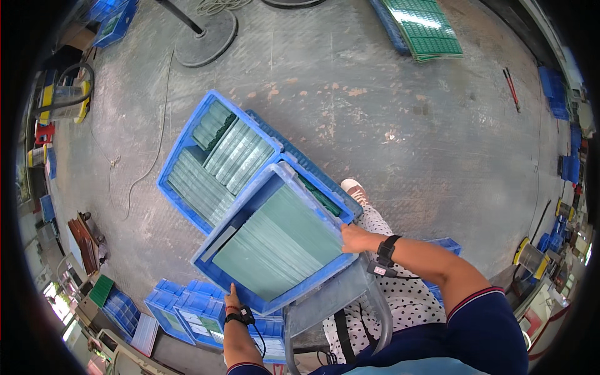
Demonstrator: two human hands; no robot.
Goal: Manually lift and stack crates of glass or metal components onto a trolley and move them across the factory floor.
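Observation:
A blue plastic bin (270, 306) is tilted in front of me, packed with stacked grey-green flat sheets (281, 240) standing in a tight row. My left hand (232, 297) grips its near left side, thumb up on the rim and the other fingers hidden below. My right hand (357, 239) is closed over the right corner of the same bin. Just beyond it, a second blue bin (187, 132) holds several bundles of similar sheets (231, 153). Partly covered by the front bin, another blue bin (340, 199) shows dark green pieces inside.
A grey chair (328, 303) stands between the bin and my legs. Several blue bins (169, 306) are at the lower left. Green panels (422, 28) lie at the far right, near red-handled tool (512, 90). A round stand base (206, 40) and cable (164, 125) are far left.

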